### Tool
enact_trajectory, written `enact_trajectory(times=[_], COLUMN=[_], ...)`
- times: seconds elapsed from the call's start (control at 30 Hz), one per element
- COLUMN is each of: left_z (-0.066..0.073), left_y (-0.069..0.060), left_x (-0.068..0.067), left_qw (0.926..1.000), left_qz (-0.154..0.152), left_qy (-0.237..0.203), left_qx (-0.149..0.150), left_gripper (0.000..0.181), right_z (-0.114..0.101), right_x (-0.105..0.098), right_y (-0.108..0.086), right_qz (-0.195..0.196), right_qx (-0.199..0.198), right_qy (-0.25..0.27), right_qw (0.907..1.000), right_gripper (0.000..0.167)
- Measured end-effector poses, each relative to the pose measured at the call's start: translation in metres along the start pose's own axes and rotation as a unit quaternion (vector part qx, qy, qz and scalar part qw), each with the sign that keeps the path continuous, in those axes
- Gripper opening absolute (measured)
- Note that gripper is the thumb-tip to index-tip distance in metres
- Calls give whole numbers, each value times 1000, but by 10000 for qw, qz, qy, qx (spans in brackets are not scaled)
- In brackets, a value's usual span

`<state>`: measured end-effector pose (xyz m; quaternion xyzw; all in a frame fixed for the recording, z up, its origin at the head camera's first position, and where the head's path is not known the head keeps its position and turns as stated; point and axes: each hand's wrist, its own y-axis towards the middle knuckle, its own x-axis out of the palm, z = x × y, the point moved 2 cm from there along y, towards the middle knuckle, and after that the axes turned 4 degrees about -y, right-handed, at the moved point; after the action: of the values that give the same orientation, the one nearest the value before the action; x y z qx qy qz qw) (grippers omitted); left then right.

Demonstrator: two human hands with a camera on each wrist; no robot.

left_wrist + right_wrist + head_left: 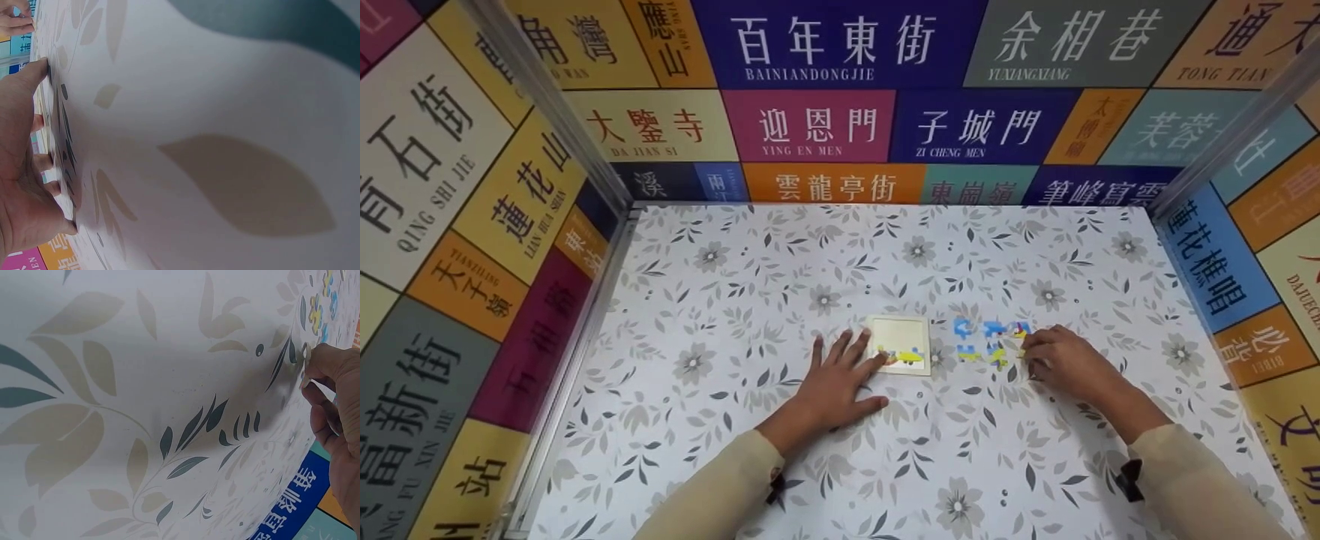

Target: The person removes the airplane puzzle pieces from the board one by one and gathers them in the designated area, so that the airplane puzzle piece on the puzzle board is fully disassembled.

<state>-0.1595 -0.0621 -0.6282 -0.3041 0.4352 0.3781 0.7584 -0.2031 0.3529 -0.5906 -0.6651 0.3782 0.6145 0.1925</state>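
Note:
In the head view a square wooden puzzle tray [900,321] holds a few yellow and red pieces [910,357] along its bottom edge. My left hand [840,382] lies with spread fingers at the tray's left side, a fingertip over its lower left corner; the left wrist view shows that hand [22,169] flat on the table. Right of the tray, several blue and yellow pieces [994,330] lie in loose rows. At their right end my right hand [1072,367] pinches a small piece, whose pale edge [306,351] shows between thumb and finger [332,363] in the right wrist view.
A white tablecloth [720,435] with grey flowers and leaves covers the table. Colourful panels [817,124] with street names stand behind it and on both sides, joined by metal corner posts.

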Motion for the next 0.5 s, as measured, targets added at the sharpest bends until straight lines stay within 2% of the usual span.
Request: enact_trajectory(times=[0.5], left_z=[0], left_y=[0], left_x=[0], left_qw=[10000], left_qz=[12], left_qy=[49], left_qx=[6], left_gripper=[78], right_z=[-3], right_x=[1], right_y=[-2], right_qz=[-137], right_qx=[203], right_qy=[4], right_qw=[9997], right_gripper=[16])
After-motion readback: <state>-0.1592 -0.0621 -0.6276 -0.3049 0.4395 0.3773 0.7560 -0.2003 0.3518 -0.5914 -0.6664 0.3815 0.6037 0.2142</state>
